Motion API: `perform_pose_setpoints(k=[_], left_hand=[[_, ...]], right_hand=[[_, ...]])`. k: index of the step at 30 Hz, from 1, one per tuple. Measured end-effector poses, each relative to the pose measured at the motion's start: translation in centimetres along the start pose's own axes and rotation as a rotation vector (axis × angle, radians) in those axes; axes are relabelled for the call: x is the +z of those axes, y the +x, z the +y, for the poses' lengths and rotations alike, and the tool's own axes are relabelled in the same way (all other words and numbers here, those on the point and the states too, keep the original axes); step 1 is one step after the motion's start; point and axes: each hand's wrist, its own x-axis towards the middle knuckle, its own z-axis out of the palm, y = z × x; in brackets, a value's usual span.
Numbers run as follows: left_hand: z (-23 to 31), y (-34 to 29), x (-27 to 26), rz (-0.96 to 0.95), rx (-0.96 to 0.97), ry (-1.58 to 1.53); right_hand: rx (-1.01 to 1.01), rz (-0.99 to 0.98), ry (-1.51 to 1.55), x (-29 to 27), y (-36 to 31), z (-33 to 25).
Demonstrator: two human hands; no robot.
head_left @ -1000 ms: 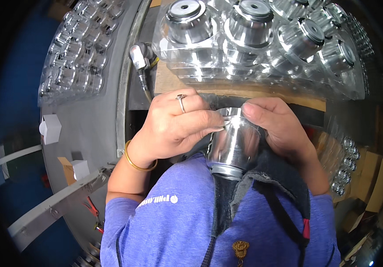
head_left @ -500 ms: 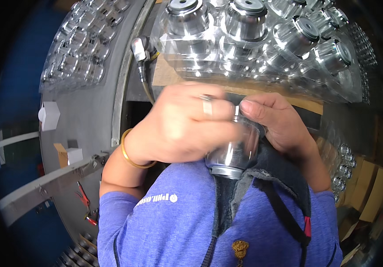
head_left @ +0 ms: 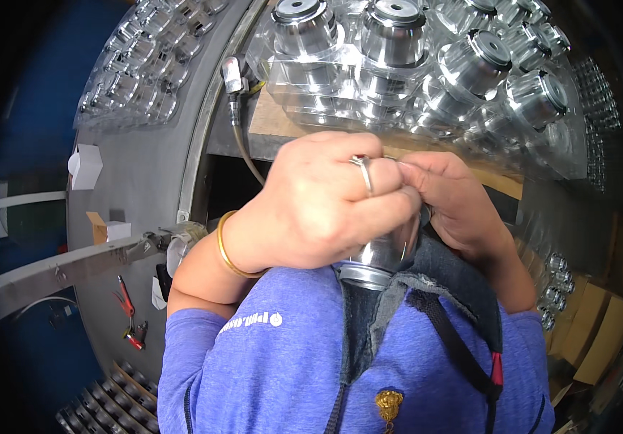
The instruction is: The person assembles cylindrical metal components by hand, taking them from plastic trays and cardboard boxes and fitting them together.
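Cluttered workbench, both hands [head_left: 369, 210] clasping metal cylinder [head_left: 380, 253]

The cylinder [head_left: 376, 257] is showing polished, mirror-bright metal. Similar glossy metal parts [head_left: 391, 29] are sitting in clear, shiny plastic trays [head_left: 304, 87]. The surface [head_left: 138, 188] is looking like dull grey metal; the sleeve [head_left: 253, 354] is looking like soft matt cloth.

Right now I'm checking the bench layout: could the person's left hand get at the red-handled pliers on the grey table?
Probably not at once. The left hand is wrapped around the shiny metal part, with the right hand on it too. The red-handled pliers lie apart, low at the left, with nothing over them.
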Motion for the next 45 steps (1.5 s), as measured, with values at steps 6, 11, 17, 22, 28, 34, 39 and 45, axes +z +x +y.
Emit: perform_pose_setpoints(k=[6, 11, 17, 22, 28, 34, 39, 45], left_hand=[[-0.6, -2.3, 0.0, 0.012, -0.223, -0.09], [0.6, -0.2, 0.6, 0.009, -0.148, -0.035], [-0.8, -2.0, -1.0, 0.54, -0.367, -0.398], [-1.5, -6.2, -0.2, 0.643, -0.606, -0.538], [-1.4, -7.4, 1.3, 0.564, -0.736, -0.482], [-1.7, -8.2, 1.0, 0.569, -0.881, -0.459], [-1.6, -8.2, 0.8, 0.581, -0.926, -0.452], [-1.8, -8.7, 0.9, 0.598, -0.953, -0.481]], right_hand=[[0.001, 0.041, -0.006, -1.1, -0.4, 0.4], [0.043, -0.018, -0.036, -1.3, 0.2, 0.3], [-0.053, -0.052, 0.013, -1.8, -0.2, -0.2], [-0.177, -0.015, 0.185, -2.7, -0.2, -0.3], [-0.35, 0.044, 0.283, -3.0, -0.4, -1.0], [-0.343, 0.014, 0.33, -2.3, -0.4, -1.5], [-0.302, 0.096, 0.335, -1.6, -0.2, -1.6], [-0.293, 0.026, 0.398, -2.2, 0.5, -0.9]])
